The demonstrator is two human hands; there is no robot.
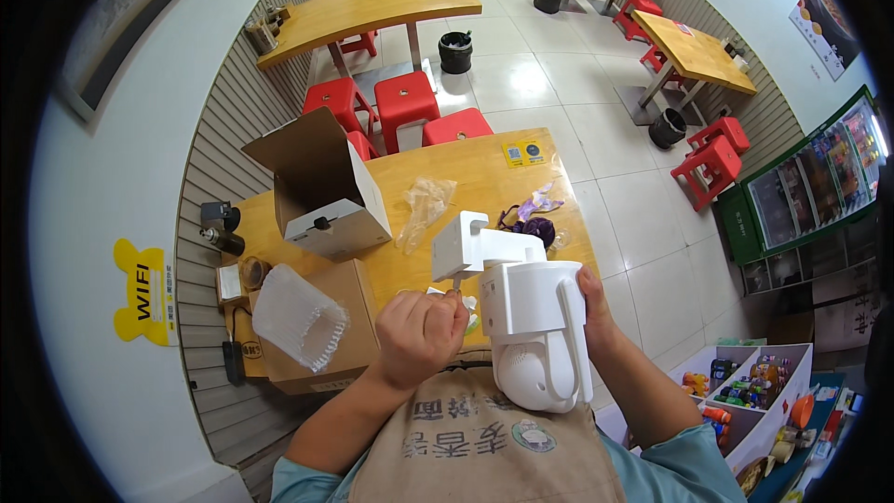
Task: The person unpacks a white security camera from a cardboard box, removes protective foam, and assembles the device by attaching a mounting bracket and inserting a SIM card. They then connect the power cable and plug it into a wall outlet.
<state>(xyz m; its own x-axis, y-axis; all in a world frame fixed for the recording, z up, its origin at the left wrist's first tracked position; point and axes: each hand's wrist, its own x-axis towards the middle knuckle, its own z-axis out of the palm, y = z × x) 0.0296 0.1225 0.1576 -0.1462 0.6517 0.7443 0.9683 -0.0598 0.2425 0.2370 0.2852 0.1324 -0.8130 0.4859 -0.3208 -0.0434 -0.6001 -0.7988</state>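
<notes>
A white security camera point(531, 317) with a rounded head, a flat antenna and a mounting bracket point(484, 247) is held up in front of my apron, above the near edge of the table. My right hand point(598, 312) grips it from the right side, most of the fingers hidden behind the body. Just below the left end of the bracket, my left hand point(424, 335) is closed in a pinch. A short thin piece shows between its fingertips and the bracket, too small to name. Behind this hand, a small paper piece with green and yellow lies on the table.
On the wooden table point(484, 163) stand an open carton point(326, 191), a brown box point(331, 317) with bubble wrap point(298, 317), clear plastic point(426, 210) and a purple bundle point(535, 224). Red stools point(407, 102) stand beyond; a sectioned white bin point(745, 391) is at right.
</notes>
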